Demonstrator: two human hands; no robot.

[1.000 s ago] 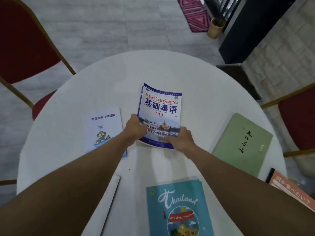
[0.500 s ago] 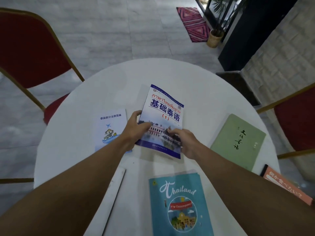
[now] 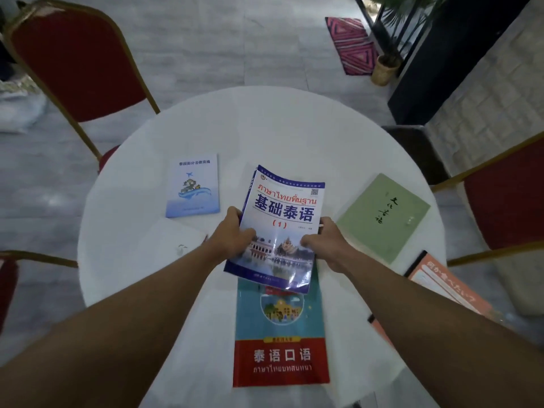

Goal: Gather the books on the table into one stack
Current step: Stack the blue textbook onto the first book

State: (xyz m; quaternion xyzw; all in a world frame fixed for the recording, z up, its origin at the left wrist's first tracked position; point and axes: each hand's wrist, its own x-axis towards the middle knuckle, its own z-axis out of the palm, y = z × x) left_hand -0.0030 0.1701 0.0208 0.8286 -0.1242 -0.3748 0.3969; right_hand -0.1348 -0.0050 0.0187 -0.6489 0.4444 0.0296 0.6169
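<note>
- Round white table (image 3: pixel 265 136), head cam looking down on it; both bare forearms reach in from the near edge.
- Left hand (image 3: pixel 232 240) grips the left edge of the blue-and-white Thai textbook (image 3: pixel 282 219), thumb on the cover, fingers underneath.
- Right hand (image 3: pixel 326 245) grips the same book's right edge, thumb on the cover photo, fingers wrapped under.
- Textbook sits near table centre, lifted and tilted; its near edge overlaps the far end of the teal-and-red Thai phrasebook (image 3: pixel 281 343). Cannot tell whether the two touch.
- Phrasebook lies flat at 6 o'clock, long axis running toward the person.
- Small light-blue booklet (image 3: pixel 192 187) with a plane graphic lies flat at 10 o'clock, apart from the textbook.
- White book (image 3: pixel 170 240) at 8 o'clock, just beside the left forearm, partly hidden by it; cover nearly blends with the tabletop.
- Green book (image 3: pixel 382 216) with black calligraphy lies flat at 3 o'clock, angled, just beside the right hand.
- Orange book (image 3: pixel 441 287) with Japanese text at 4 o'clock, at the table's edge; partly covered by the right forearm.
- Red chairs with gold frames around the table: one at 11 o'clock (image 3: pixel 76 63), one at 3 o'clock (image 3: pixel 506 198); a piece of a third (image 3: pixel 7 284) at 8 o'clock.
- On the floor beyond, at 1 o'clock: pink patterned rug (image 3: pixel 351 45) and a potted plant in a woven basket (image 3: pixel 384 70).
</note>
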